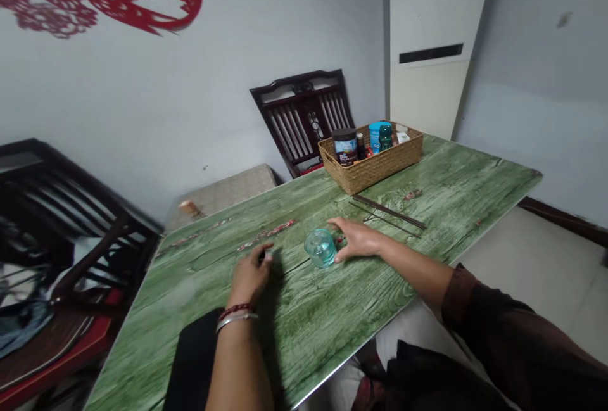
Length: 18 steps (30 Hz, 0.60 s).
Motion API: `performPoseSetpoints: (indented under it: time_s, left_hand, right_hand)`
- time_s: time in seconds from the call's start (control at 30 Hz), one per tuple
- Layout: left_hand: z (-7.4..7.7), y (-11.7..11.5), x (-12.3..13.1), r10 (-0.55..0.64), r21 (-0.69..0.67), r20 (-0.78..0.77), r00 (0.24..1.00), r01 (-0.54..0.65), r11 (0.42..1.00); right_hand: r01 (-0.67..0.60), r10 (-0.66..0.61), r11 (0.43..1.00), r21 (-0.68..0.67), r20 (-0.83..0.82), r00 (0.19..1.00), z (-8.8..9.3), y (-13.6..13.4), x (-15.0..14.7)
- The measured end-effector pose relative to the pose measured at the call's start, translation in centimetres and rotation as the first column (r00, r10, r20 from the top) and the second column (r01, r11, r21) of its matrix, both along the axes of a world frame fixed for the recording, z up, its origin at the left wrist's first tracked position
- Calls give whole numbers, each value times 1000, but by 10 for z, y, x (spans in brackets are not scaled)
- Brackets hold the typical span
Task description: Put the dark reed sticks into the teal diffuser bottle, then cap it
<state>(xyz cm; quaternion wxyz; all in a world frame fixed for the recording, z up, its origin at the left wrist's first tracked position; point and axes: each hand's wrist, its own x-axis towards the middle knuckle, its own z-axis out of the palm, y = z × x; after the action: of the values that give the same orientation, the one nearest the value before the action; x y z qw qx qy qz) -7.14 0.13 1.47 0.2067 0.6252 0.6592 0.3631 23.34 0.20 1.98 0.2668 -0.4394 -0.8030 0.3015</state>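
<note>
Just off the thumb of my right hand, on its left side, I saw a clear bluish cup standing on the green bench. I had that hand released, fingers and thumb spread in a wide curve beside the cup; whether the thumb touched it I could not tell. On the cup's other side was my left hand, fingers bent, a small dark patch showing at them; I could not tell whether they gripped anything. Beside the left forearm lay a black object I could not identify. Beyond the right hand I made out some thin dark sticks, and farther out a woven basket holding a dark-lidded jar, a blue tub and a green bottle.
</note>
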Motion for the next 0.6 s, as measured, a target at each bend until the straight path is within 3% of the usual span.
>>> performPoseSetpoints:
  time_s: [0.07,0.1,0.13,0.17,0.2,0.27,0.37,0.53,0.6]
  left_hand:
    - [8,-2,15,-75,57,205,976,65,996]
    - [11,-4,23,-129,112,415,900,91,990]
    - [14,-6,32,-183,169,605,775,100,981]
    - [15,-9,41,-224,214,712,666,97,972]
    - [16,-11,49,-247,249,768,591,80,965]
    - [15,-16,62,-283,281,801,528,86,956]
    - [10,-19,77,-331,316,768,548,125,941]
    - [0,-17,92,-367,352,600,710,177,919]
    - [-4,-17,94,-370,321,562,740,218,922]
  right_hand:
    - [-78,73,996,-36,-136,988,-10,3,-17]
    - [-90,82,995,-39,-187,979,-15,5,-24]
    - [-90,78,995,-44,-228,970,-20,7,-30]
    - [-78,63,996,-51,-257,964,-25,9,-35]
    - [-56,39,997,-55,-274,961,-30,10,-39]
    - [-4,-8,999,-42,-290,957,-38,12,-46]
    - [26,-24,1000,4,-279,960,-46,13,-51]
    - [20,-6,998,54,-255,967,-46,13,-52]
    - [15,5,997,77,-262,965,-44,13,-52]
